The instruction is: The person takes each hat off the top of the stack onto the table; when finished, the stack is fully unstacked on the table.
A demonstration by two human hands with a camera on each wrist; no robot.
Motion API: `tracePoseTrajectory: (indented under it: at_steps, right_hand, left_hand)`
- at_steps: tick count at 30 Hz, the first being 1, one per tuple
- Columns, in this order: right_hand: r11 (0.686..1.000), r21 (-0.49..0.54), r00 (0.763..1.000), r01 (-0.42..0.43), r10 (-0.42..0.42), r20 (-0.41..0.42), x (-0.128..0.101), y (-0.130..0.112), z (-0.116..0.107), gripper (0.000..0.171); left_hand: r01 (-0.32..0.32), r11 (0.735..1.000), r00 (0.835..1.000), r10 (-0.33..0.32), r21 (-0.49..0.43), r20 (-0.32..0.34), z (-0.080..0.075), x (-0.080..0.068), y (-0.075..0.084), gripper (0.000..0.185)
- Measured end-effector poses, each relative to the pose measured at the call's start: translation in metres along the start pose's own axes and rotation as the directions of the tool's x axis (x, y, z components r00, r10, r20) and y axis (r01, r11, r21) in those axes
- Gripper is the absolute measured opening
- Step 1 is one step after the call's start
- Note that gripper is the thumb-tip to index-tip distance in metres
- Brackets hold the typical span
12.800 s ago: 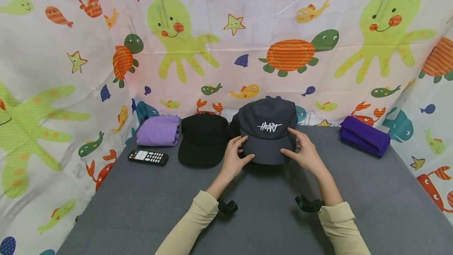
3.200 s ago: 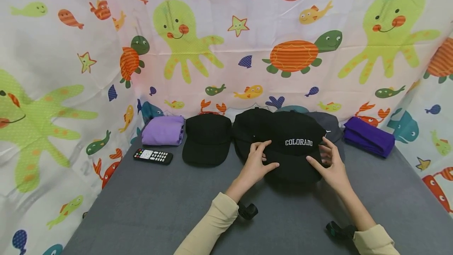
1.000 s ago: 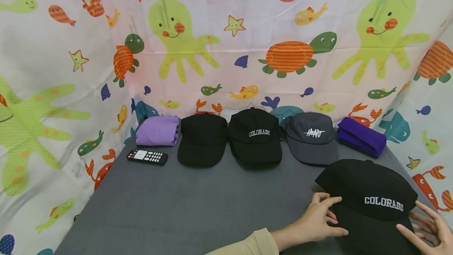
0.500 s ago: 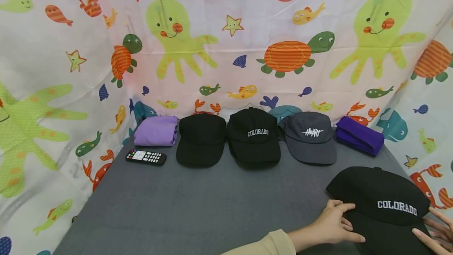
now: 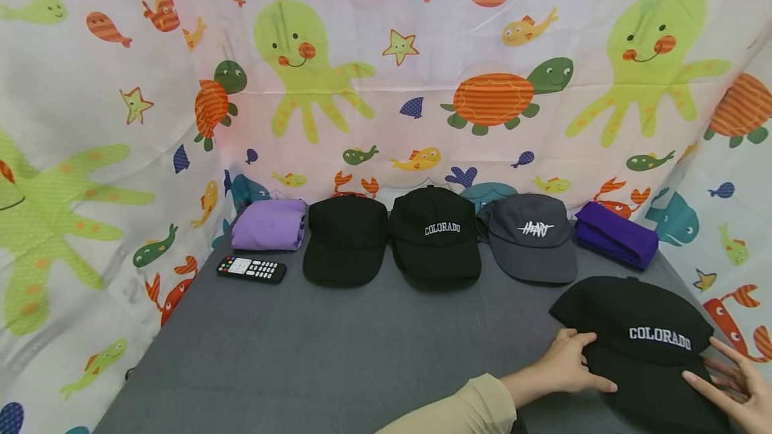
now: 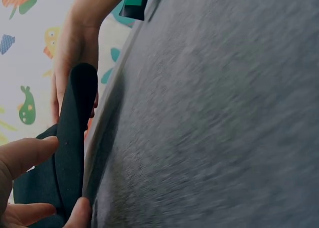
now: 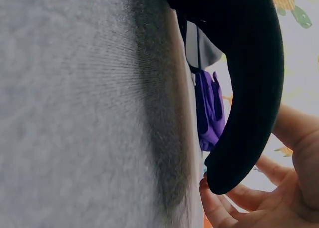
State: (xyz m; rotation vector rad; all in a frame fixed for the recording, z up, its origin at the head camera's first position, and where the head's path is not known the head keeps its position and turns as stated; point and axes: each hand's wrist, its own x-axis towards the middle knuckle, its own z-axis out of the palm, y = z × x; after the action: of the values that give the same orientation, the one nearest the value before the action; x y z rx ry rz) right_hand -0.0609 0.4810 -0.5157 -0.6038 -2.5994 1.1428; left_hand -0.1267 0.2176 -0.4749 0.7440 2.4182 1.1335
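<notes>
A black cap (image 5: 639,307) with white COLORADO lettering is held by both hands near the table's right front, its brim toward me. My left hand (image 5: 567,364) pinches its left side, thumb at the brim. On the other side my right hand (image 5: 738,387) grips the edge, partly cut off by the frame. The left wrist view shows the cap (image 6: 70,143) edge-on between left thumb (image 6: 30,153) and fingers, the right hand (image 6: 82,44) beyond it. In the right wrist view the curved dark brim (image 7: 254,88) stands close over the table, the right hand (image 7: 294,183) around its end.
Along the back of the grey table (image 5: 362,347) sit a folded lilac cloth (image 5: 268,225), a plain black cap (image 5: 348,233), another COLORADO cap (image 5: 434,230), a grey HEART cap (image 5: 533,236) and a folded purple cloth (image 5: 615,233). A remote control (image 5: 251,268) lies at left. A printed curtain surrounds the table.
The grey HEART cap, earlier held at back centre, now sits in the row further right. The held COLORADO cap has come from mid-table to the right front; over the last second it barely shifts.
</notes>
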Motion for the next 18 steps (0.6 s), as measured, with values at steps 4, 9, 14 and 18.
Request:
tracePoseTrajectory:
  at_steps: [4,9,14,18]
  right_hand:
    - [0.999,-0.004,0.998,0.032,-0.031,0.060,0.010,0.004,-0.003,0.086]
    - [0.998,-0.045,0.994,0.038,-0.034,0.101,0.021,0.009,-0.006,0.091]
    - [0.997,-0.073,0.994,0.038,-0.030,0.109,0.028,0.017,-0.006,0.093]
    - [0.997,-0.066,0.991,0.050,-0.041,0.129,0.033,0.017,-0.005,0.092]
  left_hand:
    - [-0.005,0.993,1.000,0.008,0.120,-0.029,-0.001,0.010,0.002,0.068]
    - [-0.021,0.988,0.999,0.028,0.152,-0.042,-0.002,0.019,0.001,0.069]
    - [-0.038,0.992,0.999,0.041,0.118,-0.022,-0.004,0.025,-0.002,0.069]
    - [-0.071,0.991,0.997,0.075,0.112,-0.032,-0.007,0.027,-0.005,0.070]
